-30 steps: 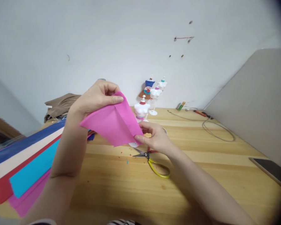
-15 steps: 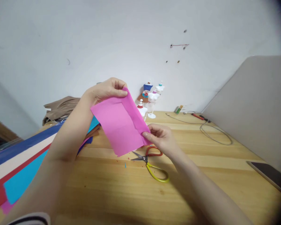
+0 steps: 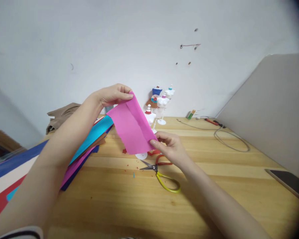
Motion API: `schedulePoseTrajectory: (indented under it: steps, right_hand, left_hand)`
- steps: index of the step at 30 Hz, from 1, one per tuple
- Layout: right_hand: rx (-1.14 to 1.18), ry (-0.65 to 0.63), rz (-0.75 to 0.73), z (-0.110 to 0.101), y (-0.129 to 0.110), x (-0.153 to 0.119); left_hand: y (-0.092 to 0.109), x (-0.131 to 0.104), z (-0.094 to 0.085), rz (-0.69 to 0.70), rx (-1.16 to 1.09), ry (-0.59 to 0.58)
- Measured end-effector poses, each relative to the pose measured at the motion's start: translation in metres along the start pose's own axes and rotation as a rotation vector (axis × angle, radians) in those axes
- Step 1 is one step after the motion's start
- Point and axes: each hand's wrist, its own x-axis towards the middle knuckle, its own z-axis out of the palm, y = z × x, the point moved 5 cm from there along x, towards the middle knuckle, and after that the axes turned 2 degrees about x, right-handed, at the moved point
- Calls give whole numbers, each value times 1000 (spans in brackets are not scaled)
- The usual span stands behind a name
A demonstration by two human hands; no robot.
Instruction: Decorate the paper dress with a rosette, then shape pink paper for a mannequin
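Observation:
A pink sheet, paper or thin fabric (image 3: 129,129), is stretched in the air between my two hands, its right edge folded over in a strip. My left hand (image 3: 117,93) pinches the top corner of the fold between thumb and fingers. The lower right corner is gripped by my right hand (image 3: 168,144), thumb on top. Below them on the table lie scissors (image 3: 154,168) with spread blades, one red and one yellow handle. Small red and blue scraps (image 3: 134,175) are scattered beside the blades.
Several small white dress forms (image 3: 162,102) stand by the wall, one dressed in blue and brown. Coloured sheets (image 3: 89,137) are piled at the left, with brown cloth (image 3: 64,114) behind. A cable (image 3: 221,139), a glue stick (image 3: 191,115) and a phone (image 3: 287,182) are at the right.
The pink sheet has tilted and looks narrower, its lower edge raised, uncovering a white round base and red scraps behind it. My left forearm has shifted left. Both hands keep their hold.

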Motion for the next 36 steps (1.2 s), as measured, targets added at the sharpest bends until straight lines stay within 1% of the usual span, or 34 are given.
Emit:
schedulePoseTrajectory:
  steps: [5, 8, 12, 17, 20, 22, 26, 31, 34, 36]
  right_hand:
    - [-100, 149, -116, -10, 4, 6]
    - [-63, 140, -73, -10, 16, 10]
    - [-3, 116, 3, -8, 31, 13]
    - [73, 83, 69, -2, 40, 14]
    - [144, 82, 120, 2, 42, 15]
    - [194, 125, 122, 2, 42, 15]
    - [241, 231, 78, -1, 43, 17]
    - [235, 217, 71, -1, 47, 22]
    - [215, 226, 66, -2, 49, 24]
    - [208, 228, 63, -3, 50, 24]
  left_hand:
    - [-12, 7, 11, -70, -252, 49]
    - [-21, 12, 15, -78, -321, 36]
    - [-33, 17, 19, -94, -357, 18]
    - [-47, 22, 26, -124, -380, 9]
    - [-57, 26, 33, -128, -435, -26]
    - [-64, 29, 38, -114, -464, -59]
    - [-75, 33, 48, -69, -502, -109]
    - [-79, 36, 58, 2, -563, -123]
    - [-80, 37, 67, -37, -580, -108]
    - [-80, 34, 74, -83, -576, -76]
